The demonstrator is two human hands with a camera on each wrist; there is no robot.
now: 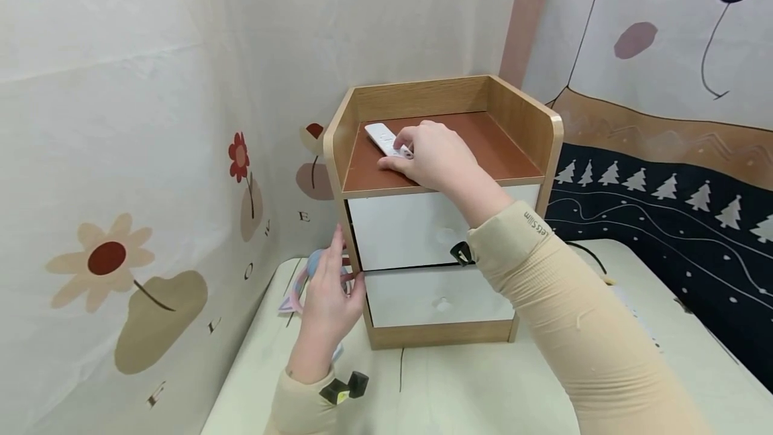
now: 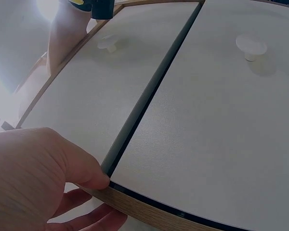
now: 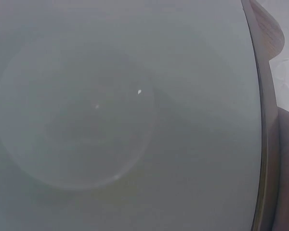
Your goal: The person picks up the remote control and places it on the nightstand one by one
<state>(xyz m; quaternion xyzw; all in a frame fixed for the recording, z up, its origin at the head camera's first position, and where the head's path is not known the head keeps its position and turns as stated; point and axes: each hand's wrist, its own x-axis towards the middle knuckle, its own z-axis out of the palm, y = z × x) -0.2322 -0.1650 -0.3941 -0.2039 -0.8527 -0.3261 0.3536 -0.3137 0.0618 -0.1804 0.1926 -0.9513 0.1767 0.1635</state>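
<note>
A white remote control (image 1: 380, 135) lies on the brown top of a small wooden cabinet (image 1: 441, 335). My right hand (image 1: 436, 153) holds its near end between thumb and fingers, which cover that end. Below are a white upper drawer (image 1: 398, 228) and a white lower drawer (image 1: 407, 301). A pale round knob (image 3: 77, 115) fills much of the right wrist view. My left hand (image 1: 331, 301) rests against the cabinet's left side, fingers extended. In the left wrist view, its thumb (image 2: 89, 171) touches the front edge near the gap between the drawers.
Raised wooden walls (image 1: 525, 119) edge the cabinet top at the sides and back. Behind my left hand lies a pink and blue object (image 1: 296, 294), partly hidden. A black cable (image 1: 590, 254) lies right of the cabinet. Patterned cloth (image 1: 151, 153) hangs behind and left.
</note>
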